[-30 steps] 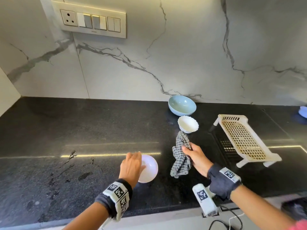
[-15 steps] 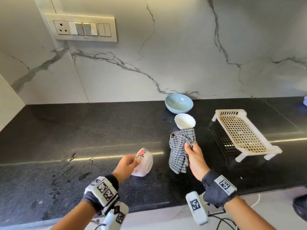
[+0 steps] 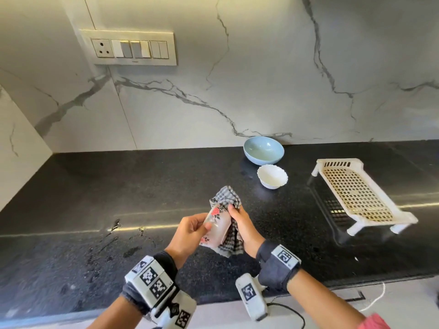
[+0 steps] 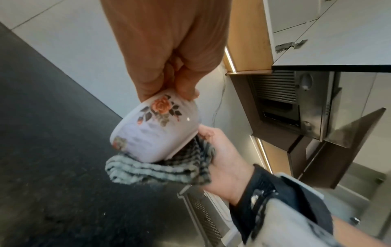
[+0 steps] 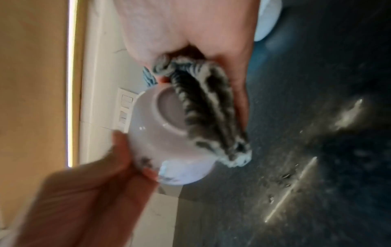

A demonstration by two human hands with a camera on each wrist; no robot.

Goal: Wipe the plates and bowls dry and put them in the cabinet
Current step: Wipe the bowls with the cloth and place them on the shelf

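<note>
Fingers of the left hand curl round the floral bowl, thumb on its side, holding it tilted above the black countertop. Those of the right hand pinch the checked cloth, pressing it against the bowl's far side and base; the cloth bunches above and hangs below the bowl. From the left wrist, the bowl lies sideways with the cloth under it.

By size: the countertop carries a cream perforated rack to the right, a pale blue bowl by the marble wall, a small white scalloped bowl just in front of it, and water splashes at left.
</note>
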